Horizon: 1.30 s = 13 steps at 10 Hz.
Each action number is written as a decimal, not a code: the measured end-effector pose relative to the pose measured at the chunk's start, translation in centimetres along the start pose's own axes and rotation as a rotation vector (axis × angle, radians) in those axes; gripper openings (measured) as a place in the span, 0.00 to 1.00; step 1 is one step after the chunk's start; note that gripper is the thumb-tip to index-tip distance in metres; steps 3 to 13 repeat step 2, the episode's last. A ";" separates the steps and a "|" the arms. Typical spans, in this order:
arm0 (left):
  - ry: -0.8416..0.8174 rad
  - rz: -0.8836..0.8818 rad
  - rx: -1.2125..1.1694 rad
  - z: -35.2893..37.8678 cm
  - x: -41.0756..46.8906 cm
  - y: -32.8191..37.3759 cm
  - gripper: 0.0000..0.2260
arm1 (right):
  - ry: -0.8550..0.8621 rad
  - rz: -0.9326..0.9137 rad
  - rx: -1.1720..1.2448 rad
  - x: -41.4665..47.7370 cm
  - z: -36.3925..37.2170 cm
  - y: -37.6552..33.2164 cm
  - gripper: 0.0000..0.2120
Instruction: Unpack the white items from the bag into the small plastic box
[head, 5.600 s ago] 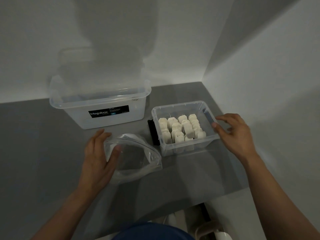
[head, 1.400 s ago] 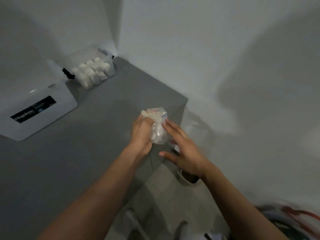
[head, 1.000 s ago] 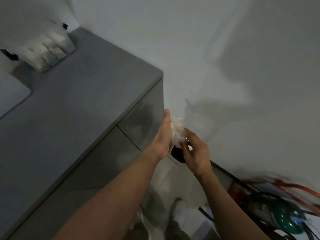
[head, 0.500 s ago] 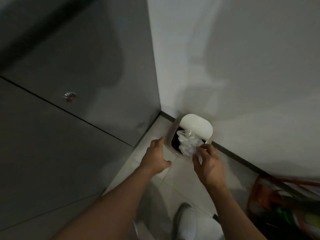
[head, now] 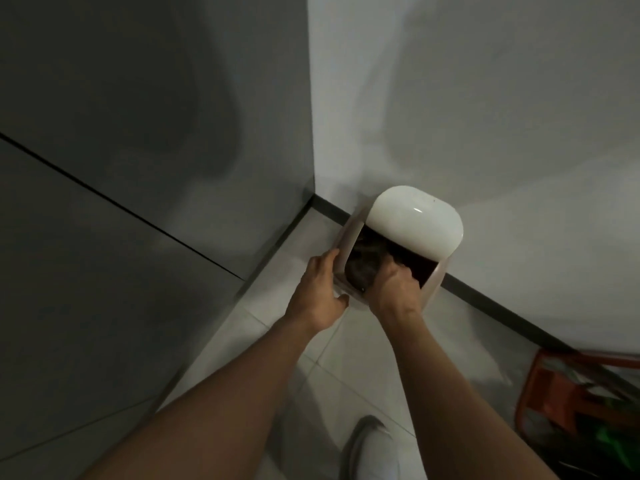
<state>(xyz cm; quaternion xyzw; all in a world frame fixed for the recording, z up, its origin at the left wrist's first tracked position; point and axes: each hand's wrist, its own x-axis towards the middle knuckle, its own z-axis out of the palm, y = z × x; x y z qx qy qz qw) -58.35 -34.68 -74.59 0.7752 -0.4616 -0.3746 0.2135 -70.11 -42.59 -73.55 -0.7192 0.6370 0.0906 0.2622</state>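
Head view, looking steeply down into a floor corner. Light poor.

Small pale plastic bin (head: 346, 237) stands on the light floor tiles (head: 346, 358), against the dark skirting strip (head: 485, 299) at the foot of the white wall (head: 485, 98). Its glossy white domed lid (head: 415, 220) is tipped up at the wall side, leaving a dark mouth facing the person.

Crumpled plastic bag (head: 363, 261): sits inside the bin mouth, towards its left side. Reads as a grey, crinkled, see-through wad, dull against the black interior (edges hard to make out in the dark).

Right hand (head: 394, 289): reaches over the bin's near rim, knuckles up, fingers bent down into the opening just right of the bag. Fingertips hidden inside; cannot tell whether they grip the bag or only lie beside it.

Left hand (head: 318, 292): on the bin's left outer corner, fingers fairly straight and together along the side wall, thumb spread apart towards the front wall.

Surroundings: grey cabinet front (head: 138, 133) with a thin dark seam fills the left. White shoe (head: 370, 455) at the bottom edge. Blurred red-orange frame (head: 554, 382) with something green in it, lower right.
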 end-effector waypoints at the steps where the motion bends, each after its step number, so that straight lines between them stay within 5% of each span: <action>1: -0.035 0.011 0.033 -2.9 -0.7 1.8 0.32 | -0.079 0.006 0.182 -1.2 -2.7 -0.1 0.20; 2: 0.127 0.007 0.010 -6.7 -2.4 4.7 0.25 | -0.016 -0.107 0.415 -4.2 -7.1 -0.9 0.19; 13: 0.127 0.007 0.010 -6.7 -2.4 4.7 0.25 | -0.016 -0.107 0.415 -4.2 -7.1 -0.9 0.19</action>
